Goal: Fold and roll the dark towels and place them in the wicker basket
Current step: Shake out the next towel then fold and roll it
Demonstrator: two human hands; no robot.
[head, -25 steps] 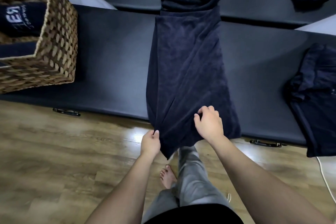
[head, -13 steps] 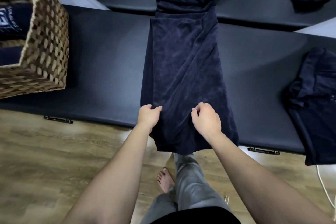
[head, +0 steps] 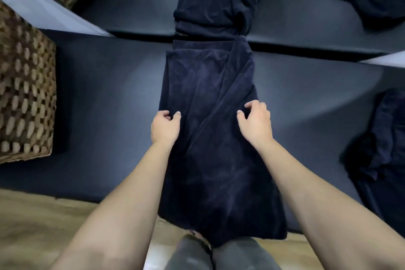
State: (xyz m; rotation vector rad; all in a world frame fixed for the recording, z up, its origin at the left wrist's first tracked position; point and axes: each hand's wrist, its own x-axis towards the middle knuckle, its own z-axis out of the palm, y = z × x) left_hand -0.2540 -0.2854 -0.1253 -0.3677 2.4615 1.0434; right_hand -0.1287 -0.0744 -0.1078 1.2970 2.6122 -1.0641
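The dark towel [head: 210, 129] lay lengthwise across the counter [head: 105, 98], its near end hanging over the near edge. The left hand [head: 164, 129] pinched its left edge; the right hand [head: 256, 124] hovered over the right side, fingers loosely curled, holding nothing. Soft, limp cloth — best gripped at the edges.

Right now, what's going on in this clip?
A person is working a long dark towel laid out on a dark padded surface, its near end hanging over the edge. The left hand pinches the towel's left edge; the right hand rests on its right side with curled fingers. The wicker basket sits to the left, and more dark towels lie to the right. Nothing is rolled yet.
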